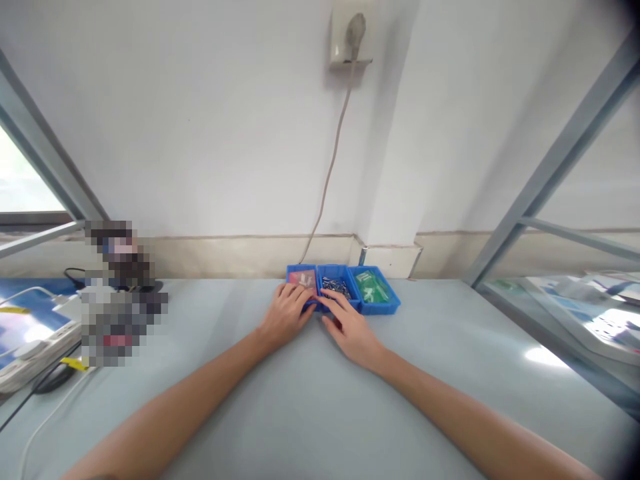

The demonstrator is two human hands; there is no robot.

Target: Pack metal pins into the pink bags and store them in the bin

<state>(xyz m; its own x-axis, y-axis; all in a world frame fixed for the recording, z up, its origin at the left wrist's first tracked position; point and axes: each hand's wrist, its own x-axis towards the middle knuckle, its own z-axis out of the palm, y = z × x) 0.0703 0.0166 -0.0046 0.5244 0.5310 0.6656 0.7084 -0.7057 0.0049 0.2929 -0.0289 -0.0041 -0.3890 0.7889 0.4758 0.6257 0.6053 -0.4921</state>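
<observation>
Clearly, the three blue bins stand side by side near the far edge of the grey tabletop [320, 413], so their row runs left to right along the wall [225, 133]. The left bin [301, 267] and the middle bin [334, 271] sit nearly square to that wall; the right bin [382, 309] looks slanted, its far end leaning left and its near corner pointing out to the right. Pink and white pieces [306, 279] lie in the left one, small metal pieces [336, 287] in the middle, green pieces [379, 287] in the right.

The left hand [289, 308] bends over the near part of the left bin, fingers close together. The right hand [353, 330] reaches to the near rim of the middle bin, index finger stretched, thumb below and slightly apart. Whether either hand pinches anything, I cannot tell.

Behind the bins, the wall leaves only a narrow strip. Tabletop stretches sideways from the row, left toward a power strip [37, 353] and right toward a slanting metal post [550, 160]. Nearer, the widest room opens between the forearms.
</observation>
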